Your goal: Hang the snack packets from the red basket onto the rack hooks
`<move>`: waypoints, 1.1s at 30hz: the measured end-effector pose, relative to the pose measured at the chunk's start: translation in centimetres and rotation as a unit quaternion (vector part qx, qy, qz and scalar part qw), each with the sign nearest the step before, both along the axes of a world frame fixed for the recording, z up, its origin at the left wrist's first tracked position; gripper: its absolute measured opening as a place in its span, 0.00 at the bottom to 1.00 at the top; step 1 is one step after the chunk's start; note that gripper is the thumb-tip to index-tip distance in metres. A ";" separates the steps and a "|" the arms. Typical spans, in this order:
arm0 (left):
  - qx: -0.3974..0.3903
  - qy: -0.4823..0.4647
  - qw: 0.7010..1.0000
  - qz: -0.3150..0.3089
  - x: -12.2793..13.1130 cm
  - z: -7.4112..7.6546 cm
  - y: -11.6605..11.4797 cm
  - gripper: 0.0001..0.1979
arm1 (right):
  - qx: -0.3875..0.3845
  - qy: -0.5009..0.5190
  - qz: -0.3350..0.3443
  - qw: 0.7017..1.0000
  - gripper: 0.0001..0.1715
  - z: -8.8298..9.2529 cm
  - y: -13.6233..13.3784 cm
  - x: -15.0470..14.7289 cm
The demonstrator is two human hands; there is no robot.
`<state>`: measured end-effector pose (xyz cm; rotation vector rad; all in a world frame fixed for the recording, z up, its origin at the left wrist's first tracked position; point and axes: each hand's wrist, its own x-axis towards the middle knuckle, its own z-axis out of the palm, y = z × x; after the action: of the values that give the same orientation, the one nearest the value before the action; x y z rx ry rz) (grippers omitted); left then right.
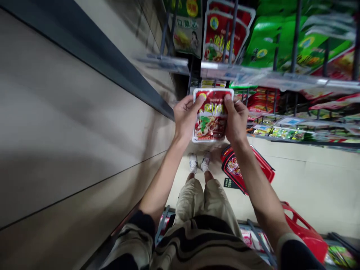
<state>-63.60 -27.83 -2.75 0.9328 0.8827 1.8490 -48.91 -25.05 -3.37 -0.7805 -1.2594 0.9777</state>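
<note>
Between my two hands is a red food packet (pixel 210 125) with a white border, yellow lettering and a picture of food with green leaves. My left hand (pixel 186 117) grips its left edge, thumb on the front near the top corner. On the right edge, my right hand (pixel 236 119) pinches it the same way, with a ring on one finger. The fingers behind the packet are partly hidden. Just above, similar red packets (pixel 215 35) stand upright on a shelf behind dark wire dividers.
Green packets (pixel 261 47) fill the shelf to the right, with lower shelves of packets (pixel 264 100) beneath. A red shopping basket (pixel 258 163) sits on the floor by my feet, and a red plastic object (pixel 305 228) lies lower right. A pale wall (pixel 70 112) runs along the left.
</note>
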 end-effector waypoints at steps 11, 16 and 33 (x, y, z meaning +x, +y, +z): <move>0.099 0.026 0.995 0.011 -0.1 1.7 4.5 0.17 | 0.124 0.013 -0.049 0.991 0.25 1.6 4.2 -1.6; 0.124 0.063 0.989 0.040 0.6 2.7 5.2 0.16 | 0.144 0.019 -0.120 0.982 0.22 3.4 4.0 -2.2; 0.125 0.095 0.984 0.085 0.5 5.1 6.0 0.15 | 0.152 0.008 -0.155 0.976 0.24 5.3 4.8 -4.2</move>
<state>-63.14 -21.81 2.32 1.2383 0.8803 2.0771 -53.09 -20.30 1.90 -0.6989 -1.1951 0.5226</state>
